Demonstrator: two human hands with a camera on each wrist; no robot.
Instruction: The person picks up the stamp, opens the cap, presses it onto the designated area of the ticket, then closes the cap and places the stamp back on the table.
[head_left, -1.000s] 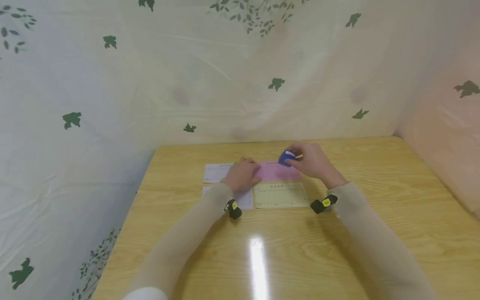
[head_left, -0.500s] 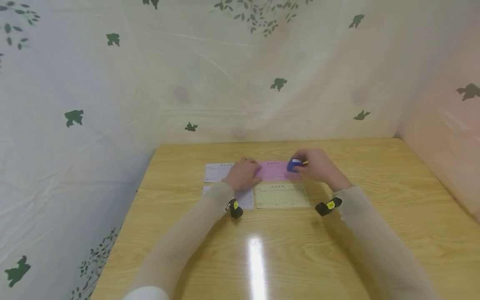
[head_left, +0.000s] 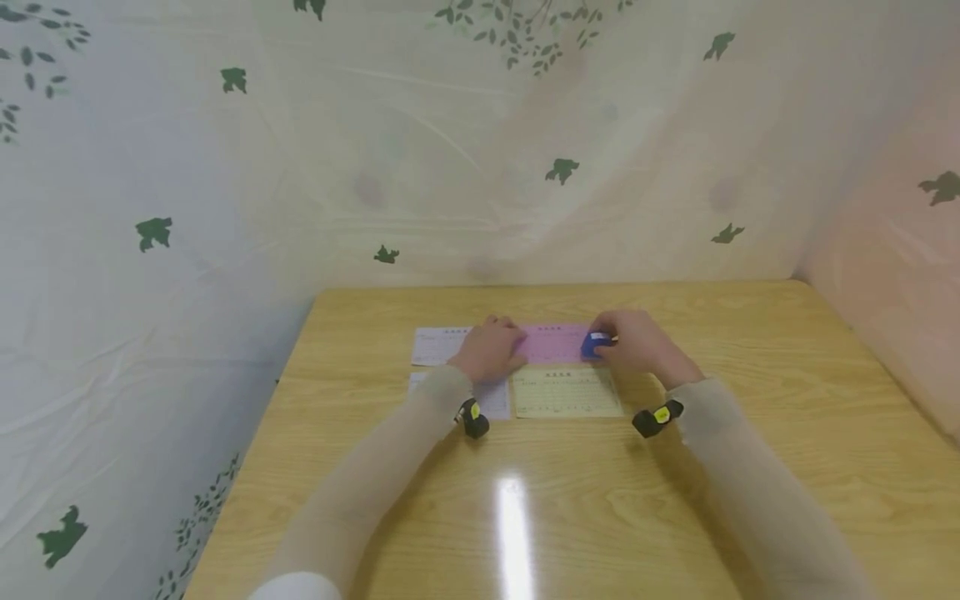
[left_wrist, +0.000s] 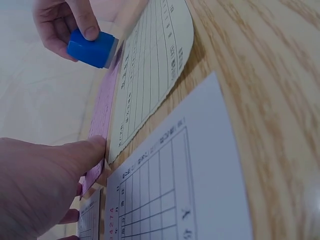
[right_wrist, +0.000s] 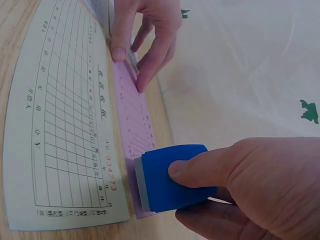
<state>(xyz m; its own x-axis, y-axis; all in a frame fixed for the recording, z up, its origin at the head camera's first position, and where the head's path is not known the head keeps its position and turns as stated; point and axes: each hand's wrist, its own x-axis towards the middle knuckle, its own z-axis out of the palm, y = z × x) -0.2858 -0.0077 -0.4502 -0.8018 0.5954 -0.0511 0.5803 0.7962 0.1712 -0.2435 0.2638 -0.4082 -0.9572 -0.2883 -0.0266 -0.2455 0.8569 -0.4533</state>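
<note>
A blue stamp [right_wrist: 175, 180] is held between the thumb and fingers of my right hand [head_left: 636, 340]. Its grey base faces down at the right end of a pink printed slip [head_left: 551, 343], right at the paper in the right wrist view. My left hand [head_left: 489, 350] rests at the pink slip's left end, thumb and fingertips [right_wrist: 119, 54] pressing on it with nothing gripped. Nearer than the pink slip lies a yellowish slip [head_left: 567, 394] with a printed grid and a red number. The stamp's underside is hidden.
A white slip [head_left: 435, 346] lies at the back left, partly under my left hand. Another white slip [left_wrist: 185, 165] lies in front of it, partly covered by my left forearm. The wooden table [head_left: 375, 500] meets a pale curtain [head_left: 450, 167] behind and at the sides.
My right hand has moved right and lowered the stamp onto the right end of the pink slip. The left hand has stayed in place on the slips.
</note>
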